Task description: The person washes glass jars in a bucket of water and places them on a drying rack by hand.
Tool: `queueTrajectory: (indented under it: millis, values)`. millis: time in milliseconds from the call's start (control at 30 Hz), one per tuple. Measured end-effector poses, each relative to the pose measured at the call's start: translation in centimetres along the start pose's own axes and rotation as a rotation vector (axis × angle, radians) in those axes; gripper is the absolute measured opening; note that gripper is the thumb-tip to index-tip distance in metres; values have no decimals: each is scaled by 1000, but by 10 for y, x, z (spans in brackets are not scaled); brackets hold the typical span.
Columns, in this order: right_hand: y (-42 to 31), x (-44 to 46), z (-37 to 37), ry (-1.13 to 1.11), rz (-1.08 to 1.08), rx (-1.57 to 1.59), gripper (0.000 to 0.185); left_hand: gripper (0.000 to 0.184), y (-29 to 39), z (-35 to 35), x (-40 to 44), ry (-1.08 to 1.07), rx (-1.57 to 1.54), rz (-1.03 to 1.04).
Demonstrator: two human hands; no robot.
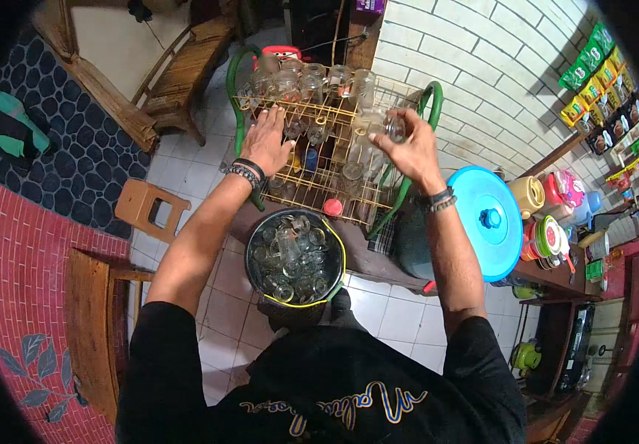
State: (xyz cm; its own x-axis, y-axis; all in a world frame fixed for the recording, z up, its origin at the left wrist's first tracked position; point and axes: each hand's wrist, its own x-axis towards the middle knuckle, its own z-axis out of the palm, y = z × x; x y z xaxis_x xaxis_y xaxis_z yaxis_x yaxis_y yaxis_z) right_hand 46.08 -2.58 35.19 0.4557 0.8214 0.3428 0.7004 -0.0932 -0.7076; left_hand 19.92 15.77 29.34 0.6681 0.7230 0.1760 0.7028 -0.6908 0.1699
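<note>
The left hand (262, 142) is at the wire rack (332, 177), fingers extended and grip open, holding nothing. Below, a dark bucket (344, 259) holds a heap of clear glasses (287, 244). Upturned jars (312, 83) line the rack's top. The right hand (415, 152) has its grip partly closed round a glass jar (384, 127), above the rack's right part, left of a blue lid (482, 248).

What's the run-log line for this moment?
right hand: gripping clear glass jar at yellow wire rack | left hand: open, at rack's upper tier | round black bucket: nearer the person, holding clear glassware
</note>
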Motion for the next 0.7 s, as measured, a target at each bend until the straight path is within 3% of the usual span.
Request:
queueTrajectory:
  millis: [67, 267, 467, 533, 700]
  values:
    - [10, 23, 1, 94, -123, -121, 62, 76, -1, 6, 4, -10, 28, 0]
    - [5, 94, 14, 51, -116, -167, 66, 73, -1, 3, 1, -33, 50, 31]
    - [9, 143, 47, -61, -329, -233, 68, 72, -5, 3, -1, -55, 74, 33]
    - [17, 155, 63, -47, -495, -232, 66, 74, -5, 1, -1, -70, 78, 20]
    - [22, 165, 83, -343, -374, -299, 65, 76, -4, 3, -2, -67, 51, 18]
